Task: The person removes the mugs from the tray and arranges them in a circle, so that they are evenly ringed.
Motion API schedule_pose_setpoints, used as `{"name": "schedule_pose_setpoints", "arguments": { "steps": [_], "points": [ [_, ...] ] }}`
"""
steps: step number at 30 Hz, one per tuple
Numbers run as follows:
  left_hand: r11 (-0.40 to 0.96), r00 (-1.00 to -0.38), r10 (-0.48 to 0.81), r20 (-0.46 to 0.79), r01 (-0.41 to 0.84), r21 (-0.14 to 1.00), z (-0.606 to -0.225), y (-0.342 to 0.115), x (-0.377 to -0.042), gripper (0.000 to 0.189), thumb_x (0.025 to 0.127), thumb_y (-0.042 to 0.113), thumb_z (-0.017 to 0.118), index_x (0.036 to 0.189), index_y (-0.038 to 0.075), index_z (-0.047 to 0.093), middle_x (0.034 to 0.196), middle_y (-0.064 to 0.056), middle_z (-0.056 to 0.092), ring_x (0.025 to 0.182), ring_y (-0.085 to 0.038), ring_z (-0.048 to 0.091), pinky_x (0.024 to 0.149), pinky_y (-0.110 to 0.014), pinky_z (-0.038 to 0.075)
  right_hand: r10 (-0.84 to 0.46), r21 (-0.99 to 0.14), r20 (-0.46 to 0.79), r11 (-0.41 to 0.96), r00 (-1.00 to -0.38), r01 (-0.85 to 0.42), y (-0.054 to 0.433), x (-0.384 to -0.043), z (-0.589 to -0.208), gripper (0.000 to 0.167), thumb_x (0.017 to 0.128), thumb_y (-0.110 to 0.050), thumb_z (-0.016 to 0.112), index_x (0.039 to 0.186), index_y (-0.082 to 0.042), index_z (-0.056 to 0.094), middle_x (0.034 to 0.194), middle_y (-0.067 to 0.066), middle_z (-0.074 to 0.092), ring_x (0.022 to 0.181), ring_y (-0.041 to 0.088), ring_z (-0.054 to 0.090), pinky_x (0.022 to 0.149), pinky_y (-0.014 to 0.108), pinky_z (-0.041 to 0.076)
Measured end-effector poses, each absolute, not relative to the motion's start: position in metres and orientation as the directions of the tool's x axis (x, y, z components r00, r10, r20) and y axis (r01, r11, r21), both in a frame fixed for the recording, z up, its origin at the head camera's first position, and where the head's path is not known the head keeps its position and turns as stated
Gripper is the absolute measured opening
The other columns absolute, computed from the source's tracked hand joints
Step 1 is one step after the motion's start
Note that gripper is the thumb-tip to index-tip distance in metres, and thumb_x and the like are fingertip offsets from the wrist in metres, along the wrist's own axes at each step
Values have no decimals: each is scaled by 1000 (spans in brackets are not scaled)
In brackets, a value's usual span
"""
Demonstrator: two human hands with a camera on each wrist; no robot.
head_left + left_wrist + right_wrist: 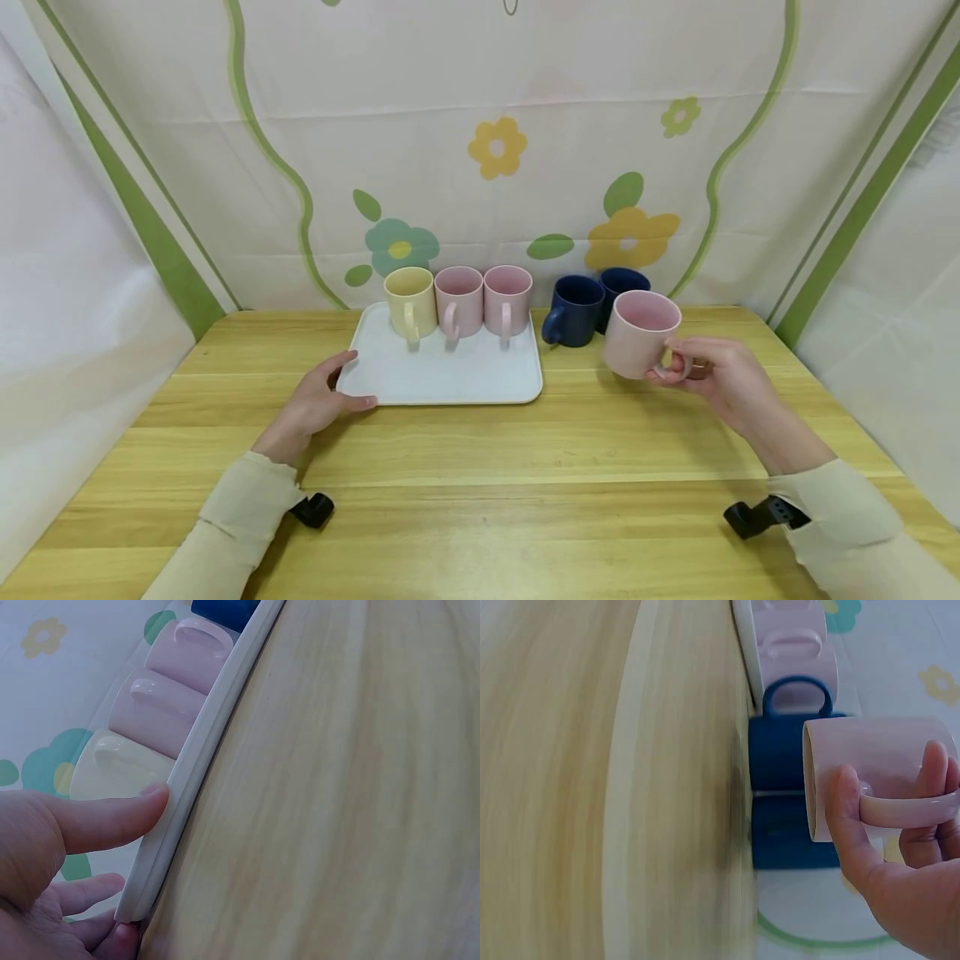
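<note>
My right hand [731, 379] grips a pink mug [637, 337] by its handle. The mug is held up off the table, in front of two dark blue mugs; in the right wrist view the thumb and fingers close around the handle [907, 812]. At the near left corner of a white tray [442, 375], my left hand [311, 408] holds the rim, with thumb on the front edge and fingers around the side. Along the tray's back stand a yellow mug [412, 304] and two pink mugs [459, 304], [507, 302] in a row, handles toward me.
The two dark blue mugs [573, 312], [621, 283] stand close together on the wooden table [480, 500], right of the tray. Behind everything hangs a white cloth [420, 150] with flowers, and more cloth closes off both sides.
</note>
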State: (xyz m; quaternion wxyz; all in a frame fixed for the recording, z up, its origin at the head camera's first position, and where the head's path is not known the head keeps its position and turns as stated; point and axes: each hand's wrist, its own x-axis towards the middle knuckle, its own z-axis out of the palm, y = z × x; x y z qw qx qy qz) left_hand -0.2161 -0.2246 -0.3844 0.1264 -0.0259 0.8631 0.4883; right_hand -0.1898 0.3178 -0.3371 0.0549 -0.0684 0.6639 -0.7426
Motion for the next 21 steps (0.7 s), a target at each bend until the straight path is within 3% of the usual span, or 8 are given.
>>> {"name": "schedule_pose_setpoints", "arguments": {
  "steps": [5,14,21],
  "points": [
    [519,-966,69,-251,-180,835,-385,-224,-216,104,91,20,84,171,11,19,178,-22,12,165,-45,12,133,-62,17,-177,-991,38,-131,-983,-15,340,-192,-342,27,109,-4,54,93,-4,77,73,3,65,77,22,75,84,37,67],
    [517,-969,80,-233,-160,841,-384,-223,-216,105,90,18,86,170,7,19,177,-25,13,164,-46,15,132,-61,21,-122,-992,-27,-121,-992,42,366,-199,-350,29,108,-5,57,87,-5,76,70,4,65,71,20,73,80,36,67],
    [521,-969,83,-231,-155,839,-385,-224,-216,106,90,19,86,171,8,18,178,-24,12,164,-47,14,132,-61,22,-127,-978,-90,-175,-988,112,376,-207,-357,27,109,-5,56,90,-3,75,71,6,65,79,23,78,82,36,67]
  ]
}}
